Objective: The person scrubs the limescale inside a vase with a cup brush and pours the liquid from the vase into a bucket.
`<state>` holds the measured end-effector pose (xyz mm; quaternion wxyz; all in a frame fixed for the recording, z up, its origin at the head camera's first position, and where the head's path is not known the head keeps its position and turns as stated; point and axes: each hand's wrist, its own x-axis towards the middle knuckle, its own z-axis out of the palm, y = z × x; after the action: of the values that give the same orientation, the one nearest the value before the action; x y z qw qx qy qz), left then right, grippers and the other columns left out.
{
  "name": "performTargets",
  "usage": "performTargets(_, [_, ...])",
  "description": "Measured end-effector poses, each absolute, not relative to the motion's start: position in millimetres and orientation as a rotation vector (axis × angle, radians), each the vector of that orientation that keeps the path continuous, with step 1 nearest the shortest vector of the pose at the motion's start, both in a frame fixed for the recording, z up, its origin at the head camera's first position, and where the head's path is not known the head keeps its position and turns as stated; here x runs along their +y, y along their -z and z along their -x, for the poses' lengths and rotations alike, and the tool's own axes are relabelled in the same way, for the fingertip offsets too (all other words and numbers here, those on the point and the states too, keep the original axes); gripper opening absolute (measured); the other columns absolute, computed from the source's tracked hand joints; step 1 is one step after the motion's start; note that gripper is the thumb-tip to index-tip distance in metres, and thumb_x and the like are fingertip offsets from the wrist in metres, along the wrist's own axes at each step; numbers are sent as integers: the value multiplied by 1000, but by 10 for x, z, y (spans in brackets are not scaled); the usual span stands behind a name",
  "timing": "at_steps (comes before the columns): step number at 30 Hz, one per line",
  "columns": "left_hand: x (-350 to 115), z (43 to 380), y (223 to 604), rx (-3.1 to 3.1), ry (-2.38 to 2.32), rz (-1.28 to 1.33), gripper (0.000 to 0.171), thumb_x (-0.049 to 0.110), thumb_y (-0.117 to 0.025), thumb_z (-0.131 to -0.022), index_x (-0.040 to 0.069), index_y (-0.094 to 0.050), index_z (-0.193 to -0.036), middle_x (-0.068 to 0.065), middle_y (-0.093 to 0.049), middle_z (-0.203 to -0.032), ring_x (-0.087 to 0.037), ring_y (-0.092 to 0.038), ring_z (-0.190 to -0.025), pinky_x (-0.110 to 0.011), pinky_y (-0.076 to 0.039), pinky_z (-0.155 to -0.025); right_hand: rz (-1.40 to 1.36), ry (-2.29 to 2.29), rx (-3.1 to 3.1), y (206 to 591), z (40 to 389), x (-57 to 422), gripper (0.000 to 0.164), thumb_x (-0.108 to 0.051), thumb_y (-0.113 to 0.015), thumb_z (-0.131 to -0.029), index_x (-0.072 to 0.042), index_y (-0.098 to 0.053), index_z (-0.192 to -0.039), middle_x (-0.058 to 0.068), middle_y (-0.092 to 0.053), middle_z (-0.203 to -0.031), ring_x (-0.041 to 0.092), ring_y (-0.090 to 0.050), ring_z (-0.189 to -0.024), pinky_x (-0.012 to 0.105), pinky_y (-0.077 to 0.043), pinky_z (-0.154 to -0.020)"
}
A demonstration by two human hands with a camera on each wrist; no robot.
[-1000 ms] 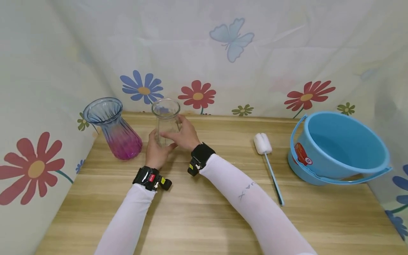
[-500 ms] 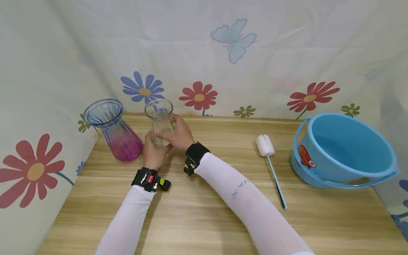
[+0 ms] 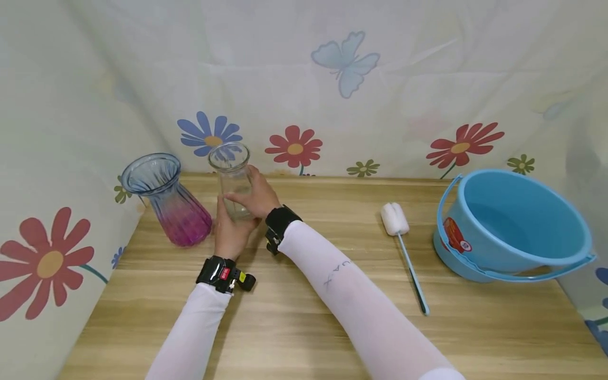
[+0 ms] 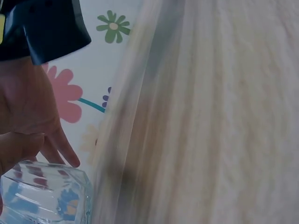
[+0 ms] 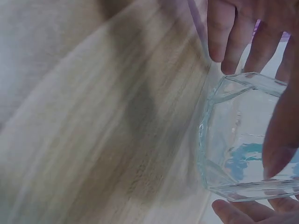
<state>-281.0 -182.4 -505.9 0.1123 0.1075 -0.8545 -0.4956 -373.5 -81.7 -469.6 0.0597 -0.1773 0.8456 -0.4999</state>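
Both hands hold a clear glass vase (image 3: 234, 182) upright at the back left of the table. My left hand (image 3: 231, 230) grips its lower left side, and my right hand (image 3: 258, 196) grips its right side, thumb across the front. The right wrist view catches the faceted base (image 5: 238, 135) between the fingers of both hands. A corner of the same base (image 4: 46, 193) shows in the left wrist view beside the left hand (image 4: 28, 102). Left of it stands a ribbed vase (image 3: 178, 206), blue at the flared rim and pink at the bottom.
A bottle brush (image 3: 395, 219) with a white sponge head and blue handle lies right of centre. Further right stands a light blue bucket (image 3: 456, 258), its handle lowered to the front. A flower-printed curtain (image 3: 266, 79) closes off the back and sides of the wooden table (image 3: 304, 316).
Both hands have carried the clear vase a short way left, nearer to the blue and pink vase. Their hold on it looks the same. The brush and bucket stay put.
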Motion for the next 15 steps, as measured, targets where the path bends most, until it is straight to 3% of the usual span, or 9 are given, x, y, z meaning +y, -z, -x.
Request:
performTargets(10, [-1757,2775,5010,-2505,1480,-316,121,33,-83,-86,6,3,-166,-24,-4,-173,-37,-12,-160,-49,-14,-131,519,1486,2532,4740,3826,-887,105,-47,-79,-89,-16,-14,-166,9,-34,-168,23,-35,-155,40,-32,-126])
performTargets(15, [-1734,2776,4987,-2515,1452,-330,115,39,-77,-90,8,4,-166,-25,-3,-172,-38,-8,-160,-54,-13,-130,559,1415,2545,4727,3831,-795,114,-54,-77,-89,-16,-3,-167,7,-25,-172,22,-26,-159,42,-28,-128])
